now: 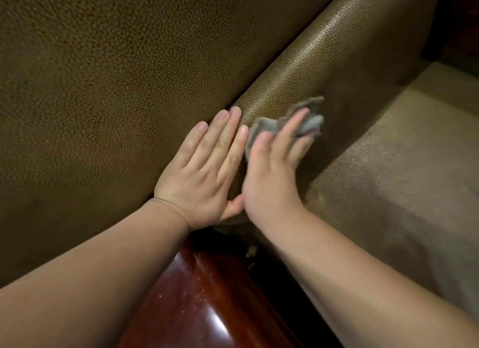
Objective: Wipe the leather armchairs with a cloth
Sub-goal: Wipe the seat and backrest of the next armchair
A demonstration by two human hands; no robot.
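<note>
A brown pebbled-leather armchair fills the view: a broad panel (108, 83) at left, a rounded padded arm (318, 49) running diagonally up to the right, and a paler seat cushion (404, 153) at right. My left hand (204, 171) lies flat, fingers together, against the broad panel beside the seam. My right hand (274, 166) presses a crumpled grey cloth (311, 114) against the inner side of the padded arm; the hand is motion-blurred and covers much of the cloth.
Polished dark red wood (207, 296), dusty with specks, shows at the bottom between my forearms. A dark gap and more dark red wood (461, 24) lie at the top right corner beyond the chair.
</note>
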